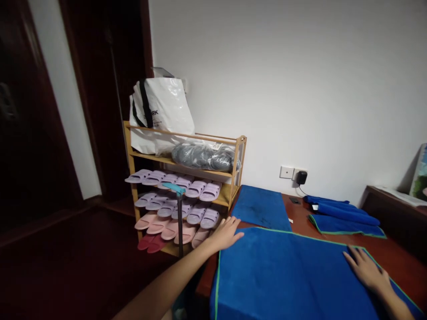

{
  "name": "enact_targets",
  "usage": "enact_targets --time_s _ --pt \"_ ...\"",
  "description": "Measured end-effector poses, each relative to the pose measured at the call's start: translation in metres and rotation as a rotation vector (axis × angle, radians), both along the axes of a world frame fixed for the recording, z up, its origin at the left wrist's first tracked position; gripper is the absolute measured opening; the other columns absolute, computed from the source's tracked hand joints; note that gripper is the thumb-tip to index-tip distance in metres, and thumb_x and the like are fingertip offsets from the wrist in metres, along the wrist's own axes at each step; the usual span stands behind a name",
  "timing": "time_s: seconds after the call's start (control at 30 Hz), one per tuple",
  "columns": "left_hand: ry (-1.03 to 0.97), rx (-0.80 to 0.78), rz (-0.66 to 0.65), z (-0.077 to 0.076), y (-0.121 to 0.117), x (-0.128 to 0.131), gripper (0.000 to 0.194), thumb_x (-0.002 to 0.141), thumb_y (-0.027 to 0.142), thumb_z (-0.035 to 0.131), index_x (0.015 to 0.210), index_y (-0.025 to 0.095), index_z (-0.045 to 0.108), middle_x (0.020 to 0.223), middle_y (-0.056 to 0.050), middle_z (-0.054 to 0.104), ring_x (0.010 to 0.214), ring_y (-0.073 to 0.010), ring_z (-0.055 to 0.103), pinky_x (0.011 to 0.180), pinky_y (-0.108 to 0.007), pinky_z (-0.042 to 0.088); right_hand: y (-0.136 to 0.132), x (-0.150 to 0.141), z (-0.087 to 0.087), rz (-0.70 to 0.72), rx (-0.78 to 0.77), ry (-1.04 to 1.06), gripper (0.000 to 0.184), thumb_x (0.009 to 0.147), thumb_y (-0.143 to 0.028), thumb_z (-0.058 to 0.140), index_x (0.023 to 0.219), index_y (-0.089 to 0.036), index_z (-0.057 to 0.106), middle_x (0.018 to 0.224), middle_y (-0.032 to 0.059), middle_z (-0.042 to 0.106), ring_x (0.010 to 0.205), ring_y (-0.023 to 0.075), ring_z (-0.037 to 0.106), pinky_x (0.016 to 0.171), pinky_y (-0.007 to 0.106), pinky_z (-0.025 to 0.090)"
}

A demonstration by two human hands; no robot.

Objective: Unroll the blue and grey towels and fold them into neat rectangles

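Cloth (283, 271), one: large, plain, deep blue, with a soft-looking matte surface. Finished with a narrow bright-green border (217, 284), seen along the left, far and right sides. Condition: unfolded and spread out, mostly flat, with shallow creases and slight ripples. Shape: broad, four-sided as far as visible; near end cut off by the lower limit of the view. Position: laid across the reddish-brown tabletop (396, 258), its left side close to the tabletop's left edge, its right side slanting toward the lower right.
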State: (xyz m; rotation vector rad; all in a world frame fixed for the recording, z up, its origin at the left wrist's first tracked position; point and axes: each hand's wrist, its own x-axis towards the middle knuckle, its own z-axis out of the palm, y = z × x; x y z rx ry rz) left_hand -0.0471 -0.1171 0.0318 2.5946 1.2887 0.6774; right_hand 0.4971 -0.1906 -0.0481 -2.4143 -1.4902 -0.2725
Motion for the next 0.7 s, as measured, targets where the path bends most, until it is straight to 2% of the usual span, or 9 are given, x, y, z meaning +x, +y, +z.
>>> enact_targets --time_s 0.1,0.17,0.27,0.33,0.47,0.57,0.7 --pt "-0.019 -0.083 -0.008 -0.011 0.015 0.002 0.025 0.082 0.030 0.059 0.104 0.018 0.058 0.106 -0.008 0.060 0.102 -0.0248 0.053 0.088 -0.035 0.039 0.001 -0.009 -0.004 0.010 -0.039 0.124 0.063 0.068 -0.062 0.027 0.117 -0.036 0.056 0.129 0.0043 0.056 0.128 0.0293 0.042 0.100 0.058 0.035" --pt "-0.031 -0.158 -0.002 -0.013 0.023 0.000 0.018 0.078 0.029 0.062 0.093 0.018 0.061 0.091 -0.004 0.063 0.089 -0.0223 0.058 0.075 -0.028 0.042 -0.003 -0.009 -0.003 0.013 -0.035 0.187 0.066 0.066 -0.063 0.027 0.118 -0.035 0.056 0.128 0.0055 0.056 0.129 0.0285 0.041 0.103 0.055 0.034" --pt "-0.027 -0.295 -0.020 -0.007 0.039 -0.004 0.016 0.066 0.027 0.071 0.071 0.017 0.059 0.067 0.003 0.057 0.068 -0.0183 0.057 0.056 -0.023 0.037 -0.006 -0.010 0.001 -0.002 -0.016 0.257 0.070 0.066 -0.065 0.026 0.120 -0.033 0.056 0.127 0.0080 0.057 0.128 0.0293 0.043 0.102 0.055 0.036" --pt "-0.031 -0.368 -0.048 0.001 0.048 -0.006 0.021 0.057 0.025 0.074 0.065 0.018 0.056 0.062 0.006 0.053 0.063 -0.0160 0.053 0.052 -0.021 0.033 -0.006 -0.011 0.003 -0.003 -0.005 0.272 0.069 0.066 -0.065 0.026 0.120 -0.033 0.056 0.126 0.0075 0.058 0.127 0.0298 0.043 0.101 0.056 0.037" --pt "-0.089 -0.454 -0.061 0.009 0.058 -0.014 0.027 0.053 0.026 0.074 0.070 0.019 0.055 0.068 0.006 0.052 0.065 -0.0149 0.051 0.053 -0.020 0.033 -0.008 -0.014 0.005 0.000 0.010 0.239 0.067 0.067 -0.064 0.026 0.118 -0.033 0.057 0.126 0.0061 0.058 0.129 0.0293 0.042 0.103 0.056 0.034" --pt "-0.149 -0.487 -0.046 0.005 0.061 -0.021 0.029 0.054 0.026 0.070 0.078 0.019 0.054 0.070 0.006 0.052 0.066 -0.0145 0.050 0.054 -0.020 0.034 -0.015 -0.013 0.004 -0.033 0.011 0.229 0.068 0.068 -0.065 0.026 0.119 -0.032 0.057 0.128 0.0063 0.057 0.130 0.0288 0.040 0.104 0.056 0.032" --pt "-0.206 -0.521 -0.027 -0.006 0.068 -0.027 0.032 0.055 0.024 0.066 0.085 0.018 0.055 0.061 0.009 0.045 0.059 -0.0131 0.048 0.053 -0.020 0.034 -0.028 -0.011 -0.003 -0.068 -0.004 0.260 0.072 0.069 -0.065 0.026 0.124 -0.029 0.055 0.135 0.0080 0.051 0.133 0.0270 0.036 0.105 0.054 0.032"
